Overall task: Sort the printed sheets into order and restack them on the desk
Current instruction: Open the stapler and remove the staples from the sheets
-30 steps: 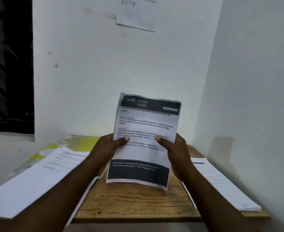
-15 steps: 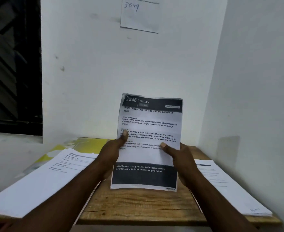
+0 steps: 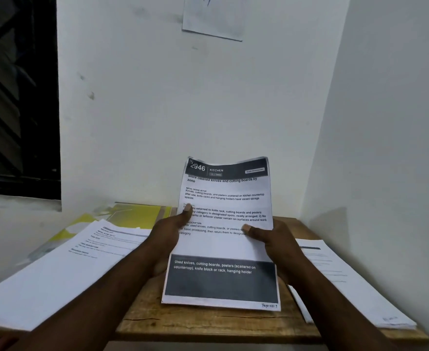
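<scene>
Sheet (image 3: 223, 239): printed pg, upright above wooden desk (image 3: 208, 323).
L hand (image 3: 166, 239): thumb pinches left edge.
R hand (image 3: 276, 245): thumb pinches right edge.

l hand (image 3: 165, 241) & r hand (image 3: 277, 247) pinch sheet (image 3: 223, 245), thumbs in front.

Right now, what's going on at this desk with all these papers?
A person holds a printed sheet up over the wooden desk, the left hand gripping its left edge and the right hand its right edge, thumbs on the front. Its header reads 2946 Kitchen. A left stack and a right stack of sheets lie on the desk; the held sheet is on neither yet.
</scene>
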Motion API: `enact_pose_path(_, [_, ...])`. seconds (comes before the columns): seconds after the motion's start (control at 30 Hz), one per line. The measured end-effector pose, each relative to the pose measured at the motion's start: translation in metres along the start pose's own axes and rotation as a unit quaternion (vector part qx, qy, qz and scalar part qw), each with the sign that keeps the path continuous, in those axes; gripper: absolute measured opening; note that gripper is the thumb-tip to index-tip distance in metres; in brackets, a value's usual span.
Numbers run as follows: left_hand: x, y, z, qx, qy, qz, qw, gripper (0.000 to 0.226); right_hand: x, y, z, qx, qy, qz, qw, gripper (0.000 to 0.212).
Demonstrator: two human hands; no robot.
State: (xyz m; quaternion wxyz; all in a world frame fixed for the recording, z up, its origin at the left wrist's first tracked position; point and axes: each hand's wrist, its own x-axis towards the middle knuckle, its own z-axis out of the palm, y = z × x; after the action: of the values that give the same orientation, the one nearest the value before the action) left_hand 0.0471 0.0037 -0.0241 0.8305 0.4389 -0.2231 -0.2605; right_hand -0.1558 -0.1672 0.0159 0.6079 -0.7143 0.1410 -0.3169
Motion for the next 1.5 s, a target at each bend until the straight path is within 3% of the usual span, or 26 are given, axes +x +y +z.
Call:
enact_pose_path(0.07, [-0.018, 0.013, 0.014, 0.01, 0.007, -0.029, 1.0, 0.095, 0.001, 0.004, -0.002, 0.009, -0.004, 0.008, 1.0, 0.021])
enact_pose_path(0.17, [-0.036, 0.022, 0.036, 0.077, 0.003, -0.078, 0.994, 0.042, 0.003, 0.013, -0.006, 0.026, -0.014, 0.033, 0.999, 0.024])
enact_pose_path(0.23, [-0.036, 0.019, 0.039, 0.092, -0.002, -0.077, 0.993, 0.027, 0.003, 0.017, -0.009, 0.029, -0.016, 0.046, 0.998, 0.026])
enact_pose_path(0.4, [-0.028, 0.006, 0.043, 0.103, -0.013, -0.119, 0.987, 0.05, 0.005, 0.028, -0.025, 0.015, -0.018, 0.073, 0.997, 0.029])
enact_pose_path(0.53, [-0.022, -0.004, 0.055, 0.109, -0.02, -0.125, 0.986, 0.044, 0.002, 0.027, -0.045, 0.012, -0.017, 0.093, 0.995, 0.035])
enact_pose_path(0.8, [0.015, -0.007, 0.096, 0.131, 0.075, -0.058, 0.987, 0.016, -0.016, 0.011, -0.092, -0.029, -0.04, 0.114, 0.992, 0.03])
enact_pose_path(0.97, [0.027, -0.017, 0.123, 0.168, 0.079, -0.047, 0.982, 0.01, -0.027, 0.003, -0.127, -0.058, -0.02, 0.112, 0.992, 0.045])
enact_pose_path(1.13, [0.024, -0.03, 0.155, 0.162, 0.08, -0.03, 0.983, 0.012, -0.027, -0.005, -0.162, -0.089, -0.003, 0.151, 0.985, 0.036])
enact_pose_path(1.23, [0.014, -0.036, 0.17, 0.161, 0.006, -0.087, 0.983, 0.024, -0.025, -0.009, -0.177, -0.089, 0.023, 0.156, 0.984, 0.031])
enact_pose_path(1.37, [0.004, -0.052, 0.178, 0.253, -0.125, -0.171, 0.944, 0.023, -0.015, -0.012, -0.204, -0.111, 0.067, 0.157, 0.979, 0.034])
enact_pose_path(1.5, [-0.005, -0.066, 0.186, 0.241, -0.136, -0.172, 0.945, 0.016, -0.008, -0.009, -0.221, -0.156, 0.076, 0.185, 0.967, 0.038])
